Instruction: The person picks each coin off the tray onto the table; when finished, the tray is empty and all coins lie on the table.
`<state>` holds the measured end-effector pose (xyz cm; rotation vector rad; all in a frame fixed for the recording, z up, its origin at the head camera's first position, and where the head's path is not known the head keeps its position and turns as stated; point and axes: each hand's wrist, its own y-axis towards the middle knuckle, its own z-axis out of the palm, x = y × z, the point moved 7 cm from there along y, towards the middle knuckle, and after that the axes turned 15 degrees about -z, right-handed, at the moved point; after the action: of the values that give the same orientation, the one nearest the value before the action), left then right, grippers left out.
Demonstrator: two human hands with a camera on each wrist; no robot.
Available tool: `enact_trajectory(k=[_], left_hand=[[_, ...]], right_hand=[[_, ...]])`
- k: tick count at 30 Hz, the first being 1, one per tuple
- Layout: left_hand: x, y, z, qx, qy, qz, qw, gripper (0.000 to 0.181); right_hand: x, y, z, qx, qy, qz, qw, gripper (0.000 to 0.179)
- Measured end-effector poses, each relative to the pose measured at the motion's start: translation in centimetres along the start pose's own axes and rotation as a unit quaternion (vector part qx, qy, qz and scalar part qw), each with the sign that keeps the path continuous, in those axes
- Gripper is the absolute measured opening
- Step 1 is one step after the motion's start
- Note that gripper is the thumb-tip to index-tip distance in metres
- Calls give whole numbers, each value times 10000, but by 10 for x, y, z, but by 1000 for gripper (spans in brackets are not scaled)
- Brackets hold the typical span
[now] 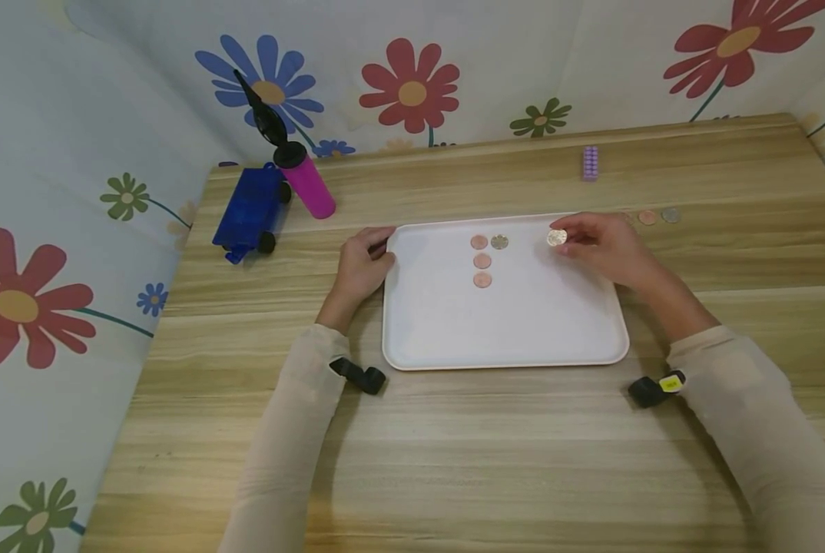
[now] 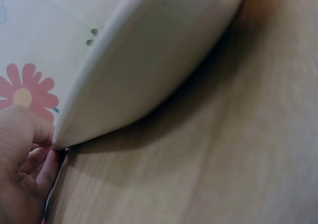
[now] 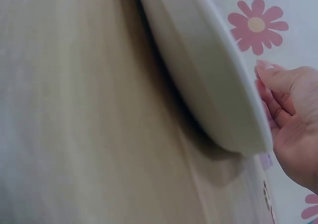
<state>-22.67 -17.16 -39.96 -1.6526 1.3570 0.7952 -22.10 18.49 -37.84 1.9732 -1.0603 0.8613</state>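
Note:
A gold-coloured coin (image 1: 557,237) is pinched between the thumb and fingers of my right hand (image 1: 602,244), over the right back part of the white tray (image 1: 509,330). In the right wrist view that hand (image 3: 293,117) is beyond the tray's rim, and the coin is hidden. My left hand (image 1: 359,269) grips the tray's left back corner; the left wrist view shows thumb and fingers (image 2: 44,172) meeting at the rim. On the tray, copper coins (image 1: 482,261) form a short column, with a duller gold coin (image 1: 499,242) right of the top one.
Behind my right hand, a copper coin (image 1: 647,217) and a silver coin (image 1: 670,215) lie in a row on the wooden table (image 1: 488,453). A purple toy brick (image 1: 590,163) sits farther back. At the back left stand a blue toy wagon (image 1: 250,211) and a magenta bottle (image 1: 309,184).

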Motion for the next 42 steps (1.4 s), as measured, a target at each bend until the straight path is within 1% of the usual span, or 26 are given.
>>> enact_trajectory(k=[7,11,15,27,30,34,37,39,42], left_hand=[[1,1,0,-24,-5,26,10000,44],[1,2,0,-24,-6,38,10000,43],[2,2,0,-21,-1,38,10000,43],[1,2,0,-53,36,63,10000,44],[0,1,0,-66,62,83,9999,43],[0,1,0,-71,68,87,9999,43],[0,1,0,-72,44,96,9999,43],[1,1,0,-67,20,101,9999,43],[0,1,0,-63,1,91,9999,44]], right_hand=[[-5,-4,-10,-150,196,-272,9993,33],[-8,-7,-17,-252,106,-405,9988,32],[-10,-11,-24,-365,47,-455,9983,31],[-18,-21,-38,-611,409,-479,9961,30],[-21,-25,-45,-680,290,-413,9964,30],[-24,-33,-56,-762,-170,-163,9968,32],[-27,-38,-63,-840,-366,6,9958,34],[-28,-41,-67,-864,-338,-27,9957,34],[-31,-46,-74,-874,-402,35,9954,33]])
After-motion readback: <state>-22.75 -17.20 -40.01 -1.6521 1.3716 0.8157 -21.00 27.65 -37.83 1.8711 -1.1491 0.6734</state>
